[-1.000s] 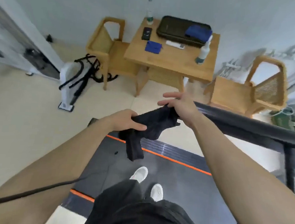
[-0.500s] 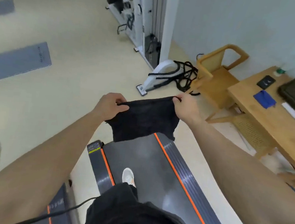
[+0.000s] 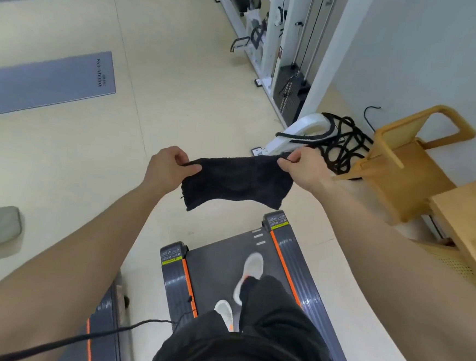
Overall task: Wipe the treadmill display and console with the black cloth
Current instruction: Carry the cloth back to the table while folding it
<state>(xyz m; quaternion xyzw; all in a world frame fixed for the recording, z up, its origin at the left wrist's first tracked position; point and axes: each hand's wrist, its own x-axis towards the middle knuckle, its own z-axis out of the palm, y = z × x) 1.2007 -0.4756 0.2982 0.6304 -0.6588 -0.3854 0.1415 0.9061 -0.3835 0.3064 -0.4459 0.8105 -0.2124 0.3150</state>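
Cloth point(image 3: 235, 183), black, is hanging mid-frame above the treadmill deck point(image 3: 224, 264), left hand point(image 3: 166, 166) and right hand point(image 3: 303, 168) pinching its top corners, looking light, floppy, non-slip; probably best bunched in one palm.

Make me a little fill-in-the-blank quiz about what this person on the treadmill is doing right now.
1. The left hand and the right hand stretch a ____ cloth between them.
2. The treadmill belt is edged with stripes coloured ____.
3. The person's shoes are ____ in colour.
4. The wooden chair stands to the person's ____.

Missing words: black; orange; white; right
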